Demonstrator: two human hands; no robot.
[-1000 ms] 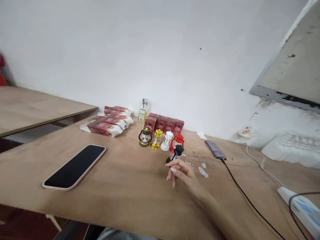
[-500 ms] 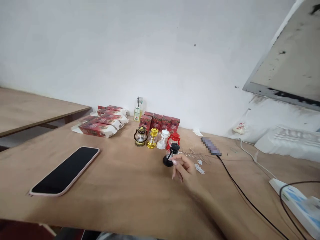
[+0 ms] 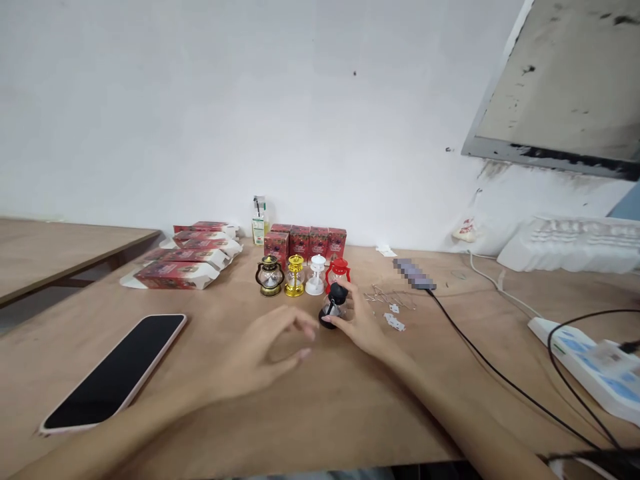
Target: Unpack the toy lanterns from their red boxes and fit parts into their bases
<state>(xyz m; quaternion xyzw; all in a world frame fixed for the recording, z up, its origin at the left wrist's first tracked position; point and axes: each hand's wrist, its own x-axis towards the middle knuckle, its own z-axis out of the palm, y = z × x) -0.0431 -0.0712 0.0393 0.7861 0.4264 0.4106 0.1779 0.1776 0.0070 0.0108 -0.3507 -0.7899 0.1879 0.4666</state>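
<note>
My right hand (image 3: 357, 321) grips a small black toy lantern (image 3: 333, 303) standing on the wooden table (image 3: 320, 407), fingers curled round its base. My left hand (image 3: 267, 347) hovers just left of it, fingers apart and curved, holding nothing. Behind stand a dark bronze lantern (image 3: 270, 277), a gold lantern (image 3: 295, 277), a white lantern (image 3: 316, 275) and a red lantern (image 3: 338, 272) in a row. Several small red boxes (image 3: 305, 241) line the wall behind them.
A pink-cased phone (image 3: 116, 370) lies face up at the left. Flat red cartons (image 3: 183, 257) are stacked at the back left. Small metal hooks and white tags (image 3: 393, 308) lie right of the lanterns. A black cable (image 3: 490, 370) and a power strip (image 3: 590, 363) are at the right.
My right hand has closed on the black lantern and drawn it slightly nearer. My left hand has come into view from below, reaching toward the lantern. The view has shifted.
</note>
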